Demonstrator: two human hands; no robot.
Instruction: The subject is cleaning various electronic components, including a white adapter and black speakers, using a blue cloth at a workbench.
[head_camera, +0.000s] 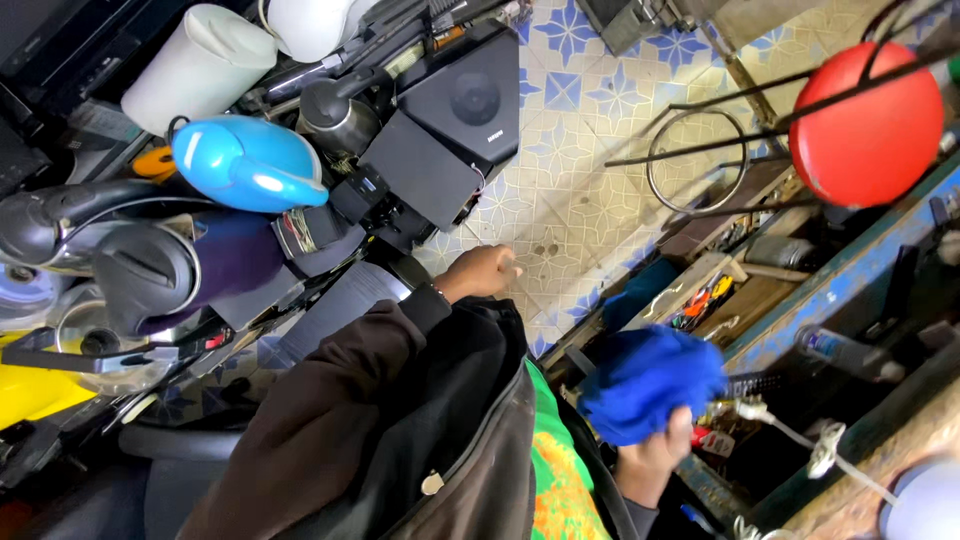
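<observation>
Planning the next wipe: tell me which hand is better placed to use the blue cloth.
Right, probably: the right hand grips the blue cloth; the left hand holds nothing visible, out over the tiled floor.
</observation>
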